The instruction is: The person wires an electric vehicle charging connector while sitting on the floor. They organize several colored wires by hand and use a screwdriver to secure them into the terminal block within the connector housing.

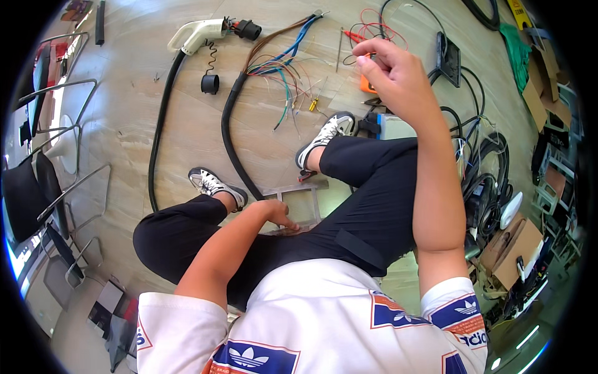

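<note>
My right hand [395, 73] is raised over the floor at the far right of centre, thumb and fingers apart, with nothing visible between them. Partly behind it lies an orange multimeter [367, 83], with red test leads [390, 32] beside it. Down between my legs, my left hand [278, 214] has its fingers bent over the near rail of a low grey metal frame [301, 187]; my leg hides part of that frame. Ahead, a thick black cable [232, 118] ends in stripped brown, blue and thin coloured wires [293, 47]. A yellow-handled screwdriver [314, 105] lies by those wires.
A white charging gun [202, 32] with a black cable [163, 118] lies far left, its round cap [210, 84] hanging on a coil. Metal-framed chairs [47, 187] line the left. Coiled cables [489, 162], a dark screen [448, 59] and cardboard boxes [514, 249] crowd the right.
</note>
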`<state>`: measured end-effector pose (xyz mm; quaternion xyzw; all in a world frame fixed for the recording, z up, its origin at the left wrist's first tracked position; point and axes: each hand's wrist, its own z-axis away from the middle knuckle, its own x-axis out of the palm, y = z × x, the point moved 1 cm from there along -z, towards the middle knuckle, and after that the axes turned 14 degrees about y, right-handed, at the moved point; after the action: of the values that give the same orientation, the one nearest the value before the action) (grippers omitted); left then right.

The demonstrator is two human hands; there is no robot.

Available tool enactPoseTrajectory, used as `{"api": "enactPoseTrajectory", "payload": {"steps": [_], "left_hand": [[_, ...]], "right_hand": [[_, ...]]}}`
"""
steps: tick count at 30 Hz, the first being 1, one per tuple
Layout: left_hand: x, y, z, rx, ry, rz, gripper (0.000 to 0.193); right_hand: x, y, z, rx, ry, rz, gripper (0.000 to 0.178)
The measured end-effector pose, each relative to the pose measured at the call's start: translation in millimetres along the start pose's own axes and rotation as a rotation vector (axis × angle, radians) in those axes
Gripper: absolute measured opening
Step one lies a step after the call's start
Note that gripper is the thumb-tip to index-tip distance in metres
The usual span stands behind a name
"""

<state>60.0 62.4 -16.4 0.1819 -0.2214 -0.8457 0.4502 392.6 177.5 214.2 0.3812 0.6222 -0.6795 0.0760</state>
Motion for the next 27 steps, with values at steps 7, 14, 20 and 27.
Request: {"api": "enactPoseTrajectory", "payload": {"steps": [7,14,20,27], "left_hand": [[-46.9,-15.5,0.3,-0.185,0.814,0.656,0.049],[-141.9,-46.4,-62.8,-0.193,0.877,1.307,0.051],[-209.9,-48.4,-138.8,-0.141,0.917,1.269,0.062],[-215.3,-83.1,-208.7,-0.139,1.133,1.075,0.057]], "right_hand": [[-9.1,-11.1,9.6,-0.049,0.059,-0.095,0.023],[-4.5,-28.3,5.2,0.019,0.024,-0.077,0.019],[12.1,-13.8,-1.3,0.108,-0.026,0.078,0.017],[6.1,15.3,1.0,0.201,-0.031,0.137,0.017]]}}
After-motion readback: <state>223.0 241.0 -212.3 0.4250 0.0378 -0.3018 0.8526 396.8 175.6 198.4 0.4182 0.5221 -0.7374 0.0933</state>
